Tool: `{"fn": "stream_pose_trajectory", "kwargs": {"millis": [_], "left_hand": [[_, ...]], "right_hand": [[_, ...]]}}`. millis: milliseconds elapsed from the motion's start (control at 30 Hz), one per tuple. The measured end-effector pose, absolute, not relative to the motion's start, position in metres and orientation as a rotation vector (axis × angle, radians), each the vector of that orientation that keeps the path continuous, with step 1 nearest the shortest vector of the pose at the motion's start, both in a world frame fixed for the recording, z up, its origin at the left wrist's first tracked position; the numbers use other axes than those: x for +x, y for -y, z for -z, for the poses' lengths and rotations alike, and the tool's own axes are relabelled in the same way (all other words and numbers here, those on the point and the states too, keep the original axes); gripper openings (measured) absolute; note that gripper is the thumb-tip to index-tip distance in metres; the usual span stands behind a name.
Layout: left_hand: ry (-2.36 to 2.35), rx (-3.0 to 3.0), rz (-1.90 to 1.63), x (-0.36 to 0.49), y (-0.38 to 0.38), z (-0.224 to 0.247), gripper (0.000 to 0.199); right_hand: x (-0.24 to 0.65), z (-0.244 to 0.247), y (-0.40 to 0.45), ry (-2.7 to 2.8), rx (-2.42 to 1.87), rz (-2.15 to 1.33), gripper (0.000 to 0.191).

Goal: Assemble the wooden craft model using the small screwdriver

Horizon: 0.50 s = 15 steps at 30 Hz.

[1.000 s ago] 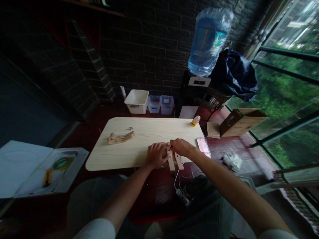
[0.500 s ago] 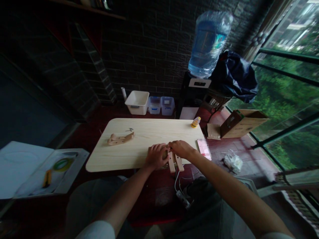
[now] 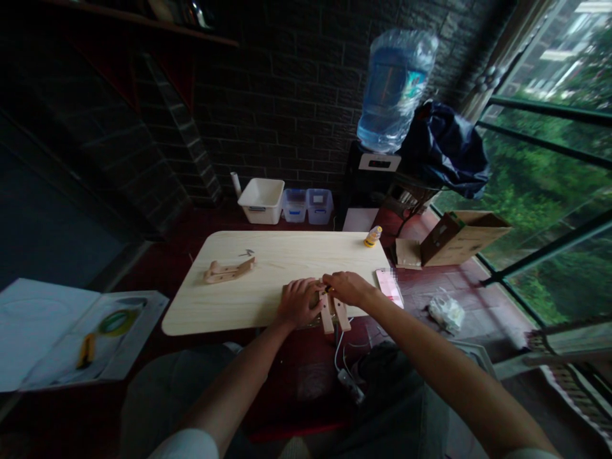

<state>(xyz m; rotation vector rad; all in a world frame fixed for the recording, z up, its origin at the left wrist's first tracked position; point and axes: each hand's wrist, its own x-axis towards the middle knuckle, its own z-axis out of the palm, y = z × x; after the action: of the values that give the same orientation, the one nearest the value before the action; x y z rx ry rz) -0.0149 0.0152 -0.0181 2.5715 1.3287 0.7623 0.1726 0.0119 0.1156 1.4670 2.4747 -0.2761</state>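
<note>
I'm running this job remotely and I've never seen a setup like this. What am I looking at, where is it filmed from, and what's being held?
There is no robot here: these are a person's bare hands. The only viewpoint is a camera worn on the head, looking forward and down. On the pale table lie a curved wooden piece at the left, small dark bits behind it and a small yellow-trimmed bottle at the far right. At the near edge, the left hand rests beside the forked wooden part. The right hand seems to pinch a small black-and-yellow object above it; the fingers hide too much to name it.
</note>
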Motion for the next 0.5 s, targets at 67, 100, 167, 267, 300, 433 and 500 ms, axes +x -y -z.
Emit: {"fn": "stream_pose_trajectory", "kwargs": {"millis": [67,100,167,267,300,433,500], "left_hand": [[-1.324,2.572,-0.756,-0.0150,-0.0152,0.0181,0.036],[-1.325,2.570,-0.752,-0.0153,-0.0153,0.0181,0.036],[-1.328,2.566,-0.741,-0.0161,-0.0154,0.0183,0.036],[-1.331,2.560,-0.736,-0.0169,-0.0158,0.0185,0.038],[-1.331,2.560,-0.736,-0.0170,-0.0159,0.0187,0.038],[-1.334,2.570,-0.739,-0.0168,-0.0161,0.0196,0.037],[-1.332,2.577,-0.749,-0.0167,-0.0158,0.0203,0.036]], "right_hand": [[0.1722,-0.1163,-0.0126,-2.466,1.464,0.247,0.029],[0.1717,-0.1157,-0.0131,-2.460,1.463,0.240,0.029],[0.1705,-0.1135,-0.0143,-2.467,1.460,0.246,0.028],[0.1696,-0.1106,-0.0166,-2.483,1.459,0.275,0.027],[0.1694,-0.1100,-0.0173,-2.482,1.462,0.284,0.026],[0.1688,-0.1085,-0.0183,-2.464,1.482,0.312,0.027],[0.1687,-0.1076,-0.0175,-2.455,1.503,0.308,0.028]]}}
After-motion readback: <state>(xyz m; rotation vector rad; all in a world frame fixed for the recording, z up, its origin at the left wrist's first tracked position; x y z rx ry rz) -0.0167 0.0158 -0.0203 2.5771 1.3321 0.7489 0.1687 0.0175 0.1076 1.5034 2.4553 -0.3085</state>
